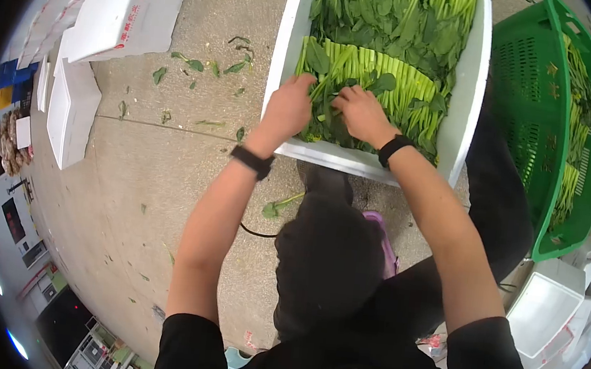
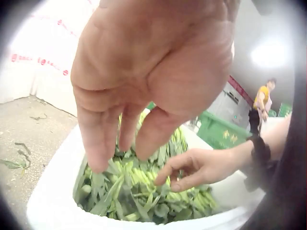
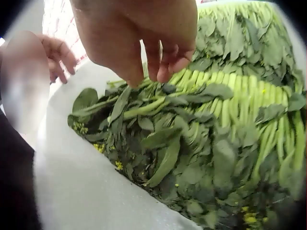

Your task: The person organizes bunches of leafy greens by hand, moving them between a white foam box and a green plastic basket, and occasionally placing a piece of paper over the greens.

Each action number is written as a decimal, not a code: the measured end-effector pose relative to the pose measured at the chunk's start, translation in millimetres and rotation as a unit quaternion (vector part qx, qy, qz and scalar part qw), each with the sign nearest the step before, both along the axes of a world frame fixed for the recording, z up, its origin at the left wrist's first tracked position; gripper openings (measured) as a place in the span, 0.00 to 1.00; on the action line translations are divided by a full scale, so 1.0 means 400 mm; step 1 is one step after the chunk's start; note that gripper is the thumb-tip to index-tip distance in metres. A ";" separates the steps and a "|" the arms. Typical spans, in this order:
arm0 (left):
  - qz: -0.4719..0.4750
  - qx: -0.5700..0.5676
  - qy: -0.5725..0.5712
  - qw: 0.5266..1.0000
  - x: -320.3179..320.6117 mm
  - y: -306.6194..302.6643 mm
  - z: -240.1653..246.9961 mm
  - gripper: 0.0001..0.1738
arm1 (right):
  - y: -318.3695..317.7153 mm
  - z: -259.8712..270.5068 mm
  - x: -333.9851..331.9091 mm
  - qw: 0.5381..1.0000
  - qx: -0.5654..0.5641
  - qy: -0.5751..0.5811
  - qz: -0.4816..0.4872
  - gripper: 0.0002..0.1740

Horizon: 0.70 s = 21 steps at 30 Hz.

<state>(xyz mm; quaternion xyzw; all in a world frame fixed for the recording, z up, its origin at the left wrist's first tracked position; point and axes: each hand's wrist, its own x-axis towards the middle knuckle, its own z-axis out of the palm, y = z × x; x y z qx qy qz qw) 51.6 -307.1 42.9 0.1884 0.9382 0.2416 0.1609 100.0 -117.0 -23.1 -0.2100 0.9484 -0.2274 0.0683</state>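
Note:
A white foam box holds rows of leafy greens with yellow flower buds, their pale cut stems lined up side by side. My left hand is over the box's left side; in the left wrist view its fingers point down, nearly straight, above the leaves. Close beside it, my right hand is low over the near row, fingers loosely bent. In the right wrist view the right hand's fingertips are right at the stem ends, with loose stalks lying across the row below them.
A green plastic crate with more greens stands to the right. White foam boxes are at the left, others at lower right. Leaf scraps litter the floor. Another person stands in the background of the left wrist view.

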 end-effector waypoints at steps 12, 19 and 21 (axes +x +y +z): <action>0.165 0.069 -0.122 0.976 -0.044 0.098 -0.028 0.11 | 0.196 0.176 -0.016 0.949 -0.188 -0.078 -0.239 0.13; 0.190 0.252 -0.159 0.936 0.037 0.212 -0.053 0.11 | 0.088 0.080 -0.074 0.676 -0.424 -0.310 -0.517 0.27; 0.182 0.245 -0.169 0.937 0.041 0.218 -0.050 0.11 | 0.083 0.065 -0.073 0.656 -0.461 -0.332 -0.497 0.27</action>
